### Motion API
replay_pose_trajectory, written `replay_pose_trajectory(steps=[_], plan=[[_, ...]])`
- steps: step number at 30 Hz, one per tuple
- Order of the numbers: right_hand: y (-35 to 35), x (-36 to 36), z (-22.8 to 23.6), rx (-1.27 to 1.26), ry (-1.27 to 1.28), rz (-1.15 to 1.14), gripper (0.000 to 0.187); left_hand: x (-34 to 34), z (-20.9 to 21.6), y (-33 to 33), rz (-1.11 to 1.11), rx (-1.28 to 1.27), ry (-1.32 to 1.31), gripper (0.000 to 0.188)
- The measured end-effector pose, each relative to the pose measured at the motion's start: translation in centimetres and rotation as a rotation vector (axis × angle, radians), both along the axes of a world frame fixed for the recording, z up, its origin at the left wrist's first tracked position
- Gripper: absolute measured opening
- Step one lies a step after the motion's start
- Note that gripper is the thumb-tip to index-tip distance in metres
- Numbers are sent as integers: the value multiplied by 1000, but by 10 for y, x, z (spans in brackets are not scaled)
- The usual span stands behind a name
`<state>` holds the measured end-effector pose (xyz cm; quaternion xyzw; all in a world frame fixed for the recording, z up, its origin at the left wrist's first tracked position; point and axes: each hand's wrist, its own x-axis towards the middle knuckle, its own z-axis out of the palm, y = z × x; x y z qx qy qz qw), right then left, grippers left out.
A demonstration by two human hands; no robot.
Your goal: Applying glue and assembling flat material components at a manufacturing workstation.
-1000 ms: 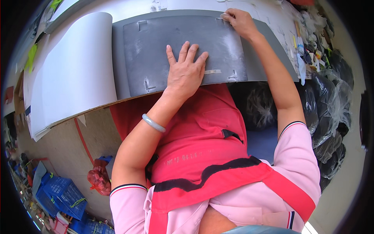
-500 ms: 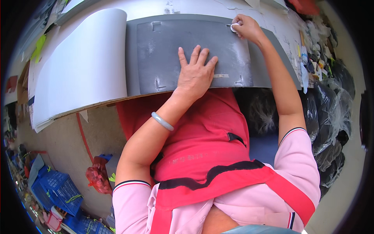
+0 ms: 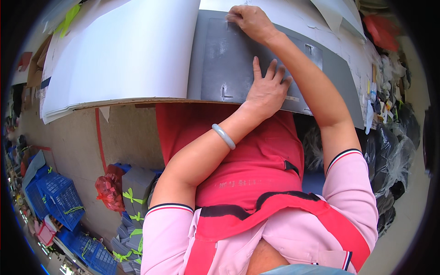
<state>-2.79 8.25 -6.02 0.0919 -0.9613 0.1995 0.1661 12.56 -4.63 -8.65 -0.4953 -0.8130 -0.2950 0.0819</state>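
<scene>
My left hand [image 3: 268,94] lies flat with fingers spread on a dark grey template board [image 3: 243,59], pressing near its front edge. The board has L-shaped slots at its corners, with white powdery smears around them. It rests on a larger grey sheet [image 3: 343,75]. At the board's far left corner slot, my right hand [image 3: 252,22] is closed in a pinch, its forearm crossing over the right part of the board. A piece of white chalk is in the pinch, mostly hidden by the fingers and blurred now.
Large white sheets [image 3: 123,55] curl up in a stack left of the board. A white sheet [image 3: 334,18] hangs over at the far right. Plastic bags [image 3: 389,151] crowd the right side. Blue crates [image 3: 59,197] and a red bag [image 3: 109,189] stand on the floor at left.
My right hand has moved left from the board's far right corner to its far left corner. My left hand still lies flat on the board. The whole view has shifted.
</scene>
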Motion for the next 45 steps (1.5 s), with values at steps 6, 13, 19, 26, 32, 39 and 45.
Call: replay_pose_trajectory(steps=[6,13,19,26,32,39,45], plan=[[-21,-7,17,45,-62,107,20,-3,-8,-7,-20,76,-60,35],[-21,-5,28,155,-218,-5,20,-4,-1,-8,2,-41,-22,41],[-24,9,29,-424,-226,-74,13,-3,-4,-8,-10,-44,-16,38],[-29,-7,22,-556,-493,-332,8,-3,1,-7,-13,-13,-29,37],[-15,29,19,-608,-476,-268,17,-2,-4,-4,1,-2,0,34],[-90,122,53,-707,-769,-72,12,-2,-32,5,87,422,-417,36],[-105,132,40,-401,-695,-53,12,-2,-20,-7,18,51,88,48]])
